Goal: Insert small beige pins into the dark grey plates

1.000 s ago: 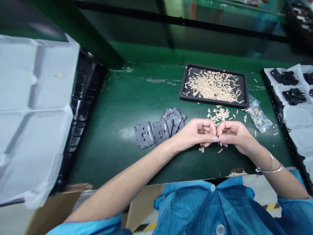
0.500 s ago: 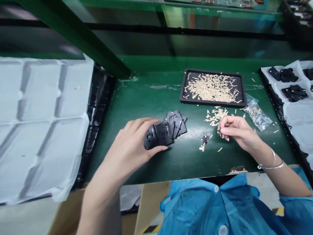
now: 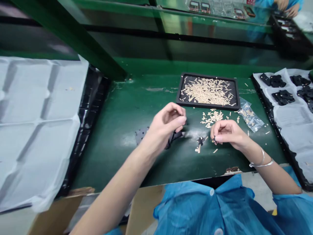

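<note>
My left hand [image 3: 168,125] is raised over the middle of the bench, thumb and fingertips drawn together. Whatever they hold, if anything, is too small or hidden to make out. Partly behind that hand and wrist lie flat black plastic plates [image 3: 140,134]. My right hand [image 3: 226,134] pinches a small black part [image 3: 214,140] between thumb and fingers. Just left of it, a little heap of small black parts [image 3: 200,140] lies with a few pale strips [image 3: 198,149]. Behind my right hand is a loose scatter of small pale pieces [image 3: 212,117].
A black tray [image 3: 178,94] of pale strips stands at the back. Beside it lies a clear plastic bag [image 3: 251,116]. White-lined trays [image 3: 61,98] flank the bench; the right one [image 3: 290,116] holds black parts. Another person's hands [image 3: 288,7] show beyond the shelf.
My left hand has let go of the black plates and moved right and up, its fingers now drawn together. The right hand still pinches the small black part. The view has shifted slightly.
</note>
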`<state>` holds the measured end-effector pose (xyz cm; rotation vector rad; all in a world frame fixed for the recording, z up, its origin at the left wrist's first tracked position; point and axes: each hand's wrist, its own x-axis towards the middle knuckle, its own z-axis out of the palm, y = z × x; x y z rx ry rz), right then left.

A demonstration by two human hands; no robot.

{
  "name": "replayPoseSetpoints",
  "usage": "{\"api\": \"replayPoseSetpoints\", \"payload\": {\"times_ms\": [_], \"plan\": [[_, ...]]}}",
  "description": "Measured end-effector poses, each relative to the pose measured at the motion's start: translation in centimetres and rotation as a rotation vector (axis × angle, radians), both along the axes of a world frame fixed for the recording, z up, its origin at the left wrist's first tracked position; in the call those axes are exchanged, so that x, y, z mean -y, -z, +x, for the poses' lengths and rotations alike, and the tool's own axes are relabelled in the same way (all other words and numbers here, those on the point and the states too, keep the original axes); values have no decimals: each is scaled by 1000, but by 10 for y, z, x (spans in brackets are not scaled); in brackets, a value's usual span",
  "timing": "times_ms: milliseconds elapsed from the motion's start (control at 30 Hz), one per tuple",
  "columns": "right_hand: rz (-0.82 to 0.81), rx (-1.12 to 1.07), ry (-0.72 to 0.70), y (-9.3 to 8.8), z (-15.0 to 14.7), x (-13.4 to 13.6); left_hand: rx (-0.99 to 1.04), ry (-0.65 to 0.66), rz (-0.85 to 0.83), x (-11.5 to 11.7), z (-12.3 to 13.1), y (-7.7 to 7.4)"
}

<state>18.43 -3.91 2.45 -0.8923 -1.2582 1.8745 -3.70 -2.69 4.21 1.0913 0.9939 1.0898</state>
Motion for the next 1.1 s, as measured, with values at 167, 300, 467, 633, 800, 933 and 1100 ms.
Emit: {"api": "replayPoseSetpoints", "payload": {"times_ms": [167,300,467,633,800,933,1100], "plan": [[7,-36,-1,2,-2,-1,12,72,-123,-13,41,22],[5,-51,140,-1,-1,-3,-46,144,-104,-5,40,27],[24,-6,215,-3,-4,-4,55,131,-200,3,43,27],[166,185,374,-4,-9,1,220,-26,-235,3,47,28],[282,369,360,-10,-15,10,254,-98,-169,4,46,26],[320,389,325,-12,-16,13,234,-108,-142,7,44,23],[378,408,331,-13,-16,15,217,-122,-75,9,43,22]]}}
